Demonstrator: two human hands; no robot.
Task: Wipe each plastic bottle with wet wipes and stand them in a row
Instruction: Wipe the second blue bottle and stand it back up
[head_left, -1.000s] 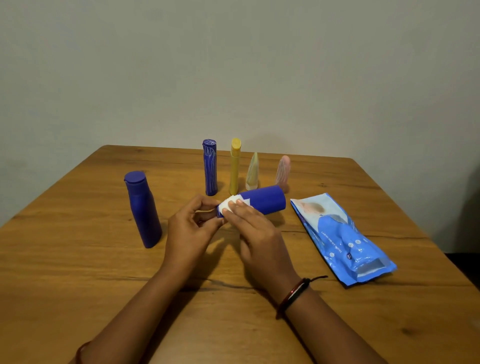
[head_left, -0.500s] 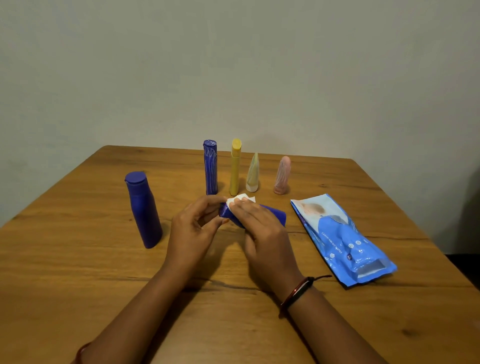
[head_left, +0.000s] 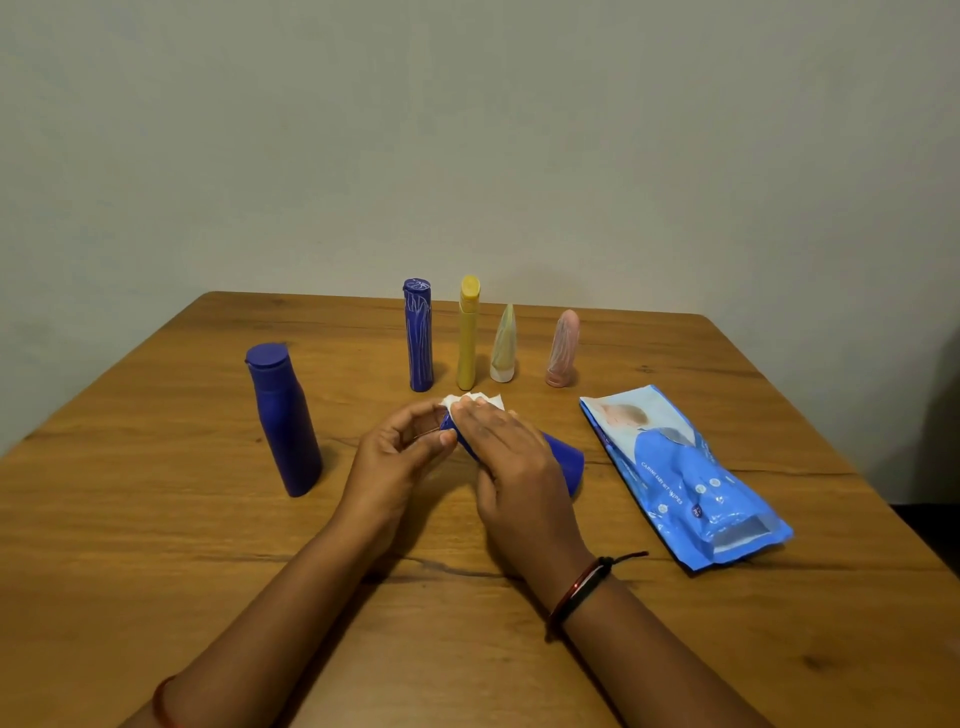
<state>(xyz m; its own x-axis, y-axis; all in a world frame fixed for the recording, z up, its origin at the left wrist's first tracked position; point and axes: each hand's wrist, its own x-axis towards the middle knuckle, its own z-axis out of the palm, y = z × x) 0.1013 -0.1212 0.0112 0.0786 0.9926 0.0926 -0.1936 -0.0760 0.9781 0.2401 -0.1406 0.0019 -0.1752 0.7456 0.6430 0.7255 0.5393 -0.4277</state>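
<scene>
A blue bottle lies on its side over the middle of the wooden table, held in both hands, its wide flat end pointing right toward the wipes pack. The left hand is closed around the bottle's narrow end, thumb and fingers curled on it. The right hand lies over the top of the bottle with its fingers pressing a white wet wipe against it; the wipe's crumpled edge sticks out past the fingertips on the far side. A red and black cord bracelet sits on the right wrist.

To the left, well apart from the hands, a second, taller blue bottle stands upright with its cap on. Behind the hands 4 more stand in a row, left to right: a patterned blue tube, a yellow bottle, a pale cone-shaped tube and a pink tube. The blue and yellow ones stand close together; the pink one stands a little off from the cone. The wipes pack lies flat near the right edge of the table, just beside the held bottle's wide end.
</scene>
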